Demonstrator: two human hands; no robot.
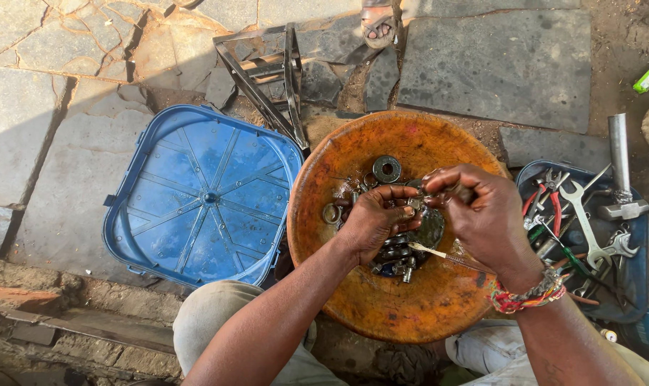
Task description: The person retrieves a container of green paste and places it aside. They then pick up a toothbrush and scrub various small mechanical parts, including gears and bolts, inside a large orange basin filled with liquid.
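A small metal part point(438, 187), too small to identify, sits pinched between the fingertips of the right hand point(481, 214), directly above the round orange tray point(410, 314). The left hand point(374, 221) is curled, fingers pressed toward the same part, hovering over the heap of nuts and bearings point(396, 250) at the tray's centre. A ring-shaped bearing point(387, 169) lies alone on the tray, beyond the heap. Judgement: the part is best kept over the tray, so anything dropped lands among the hardware and not on the ground. Left of the tray lies an upturned blue plastic lid point(203, 196); right of it, a blue tub of spanners and pliers point(585, 236). Beyond the tray stands a metal frame point(267, 78). The ground is cracked stone paving point(496, 64), outdoors.
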